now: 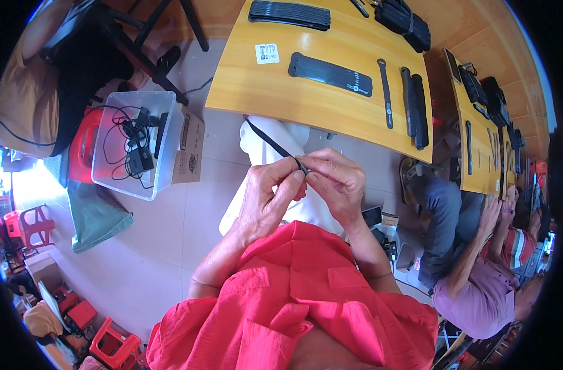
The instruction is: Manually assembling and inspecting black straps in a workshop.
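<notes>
Over my lap, near the table's front edge, I pinch one end of a narrow black strap (271, 140) between both hands. Its other end stretches up and left toward the table edge. My left hand (269, 192) closes on it with thumb and forefinger, and my right hand (335, 180) grips right beside it, the fingertips nearly touching. The small part between the fingertips is mostly hidden. On the yellow wooden table (244, 83) lie a flat stack of black straps (330, 74), a single strap (385, 92) and a folded black bundle (415, 108).
Another strap stack (289, 15), a black bundle (404, 23) and a white label (267, 53) lie farther back. Left of the table, a clear plastic bin (133, 145) holds black cables beside a cardboard box (189, 145). People sit left and right; a second table (475, 142) stands at right.
</notes>
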Action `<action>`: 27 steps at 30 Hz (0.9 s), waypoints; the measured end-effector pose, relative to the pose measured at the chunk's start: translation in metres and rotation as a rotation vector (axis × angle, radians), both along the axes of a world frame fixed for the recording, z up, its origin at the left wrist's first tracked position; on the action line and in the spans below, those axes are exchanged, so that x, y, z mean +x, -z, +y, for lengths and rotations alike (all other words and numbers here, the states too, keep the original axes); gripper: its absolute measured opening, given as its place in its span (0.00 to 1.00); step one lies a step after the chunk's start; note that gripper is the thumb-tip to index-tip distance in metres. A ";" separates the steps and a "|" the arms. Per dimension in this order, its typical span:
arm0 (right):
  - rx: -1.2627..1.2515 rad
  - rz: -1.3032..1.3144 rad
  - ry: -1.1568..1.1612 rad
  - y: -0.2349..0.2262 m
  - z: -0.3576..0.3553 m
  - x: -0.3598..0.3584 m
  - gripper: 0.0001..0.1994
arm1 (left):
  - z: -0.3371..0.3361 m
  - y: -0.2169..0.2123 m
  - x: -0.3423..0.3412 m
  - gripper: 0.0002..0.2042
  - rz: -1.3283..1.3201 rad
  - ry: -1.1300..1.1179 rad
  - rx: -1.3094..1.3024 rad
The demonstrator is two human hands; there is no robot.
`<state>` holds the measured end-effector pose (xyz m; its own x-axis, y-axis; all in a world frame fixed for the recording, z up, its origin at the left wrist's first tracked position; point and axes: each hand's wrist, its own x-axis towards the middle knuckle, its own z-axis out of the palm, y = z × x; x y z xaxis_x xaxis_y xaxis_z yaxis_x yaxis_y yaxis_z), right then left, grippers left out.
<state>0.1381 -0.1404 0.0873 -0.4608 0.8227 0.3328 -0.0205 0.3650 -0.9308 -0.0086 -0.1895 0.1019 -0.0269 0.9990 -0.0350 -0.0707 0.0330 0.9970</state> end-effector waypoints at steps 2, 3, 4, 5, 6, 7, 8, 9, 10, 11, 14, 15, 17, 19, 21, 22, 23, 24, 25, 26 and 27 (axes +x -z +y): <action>0.025 -0.006 0.006 0.001 0.001 0.000 0.11 | 0.000 0.001 0.000 0.10 -0.035 0.001 -0.013; 0.050 -0.012 0.012 0.002 0.001 0.000 0.11 | 0.000 0.002 -0.001 0.10 -0.050 0.008 -0.019; 0.050 -0.013 0.012 0.003 0.001 -0.001 0.11 | 0.000 0.003 -0.002 0.10 -0.065 0.016 -0.024; 0.054 -0.012 0.014 0.003 0.001 -0.001 0.11 | 0.000 0.004 -0.002 0.10 -0.066 0.014 -0.025; 0.059 -0.012 0.017 0.004 0.001 -0.001 0.11 | 0.000 0.004 -0.002 0.10 -0.076 0.009 -0.042; 0.058 -0.013 0.016 0.004 0.001 -0.002 0.11 | 0.000 0.004 -0.002 0.10 -0.085 0.005 -0.058; 0.065 -0.015 0.019 0.005 0.001 -0.002 0.11 | 0.000 0.004 -0.002 0.10 -0.086 0.005 -0.058; 0.072 -0.018 0.021 0.005 0.001 -0.002 0.11 | 0.000 0.004 -0.003 0.10 -0.087 0.003 -0.059; 0.071 -0.018 0.020 0.005 0.000 -0.002 0.11 | 0.000 0.004 -0.003 0.10 -0.086 0.001 -0.059; 0.071 -0.016 0.022 0.005 0.000 -0.003 0.11 | 0.000 0.005 -0.003 0.10 -0.086 0.000 -0.059; 0.054 -0.024 0.025 0.004 -0.001 -0.003 0.10 | 0.000 0.006 -0.003 0.09 -0.081 0.008 -0.064; 0.039 -0.034 0.026 0.003 -0.001 -0.003 0.10 | 0.000 0.005 -0.002 0.09 -0.078 -0.006 -0.076; -0.007 -0.020 0.028 0.001 -0.003 -0.004 0.10 | 0.000 0.005 0.001 0.09 -0.075 -0.020 -0.089; -0.053 -0.004 0.031 0.002 -0.004 -0.004 0.10 | 0.000 0.006 0.005 0.08 0.011 -0.063 -0.076; -0.029 -0.049 0.016 0.004 -0.001 -0.002 0.10 | -0.001 0.009 0.006 0.07 0.139 -0.080 -0.034; -0.029 -0.048 0.016 0.004 0.000 -0.002 0.10 | 0.000 0.011 0.006 0.07 0.266 -0.096 0.008; 0.065 -0.119 0.014 0.002 0.002 -0.001 0.09 | 0.000 0.010 0.006 0.07 0.267 -0.096 0.007; 0.159 -0.190 0.012 0.002 0.003 -0.001 0.08 | 0.000 0.007 0.007 0.06 0.339 -0.105 0.010; 0.163 -0.187 0.011 0.002 0.005 -0.001 0.08 | 0.001 0.006 0.006 0.05 0.411 -0.114 0.015; 0.202 -0.230 0.007 0.002 0.006 0.000 0.07 | 0.002 0.007 0.006 0.05 0.414 -0.116 0.019; 0.243 -0.273 0.003 0.003 0.008 0.000 0.06 | 0.004 0.009 0.006 0.05 0.451 -0.108 0.023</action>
<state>0.1385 -0.1328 0.0843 -0.5574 0.7360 0.3841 0.2177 0.5760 -0.7879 -0.0023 -0.1856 0.0930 -0.1385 0.9900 0.0259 0.3680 0.0272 0.9294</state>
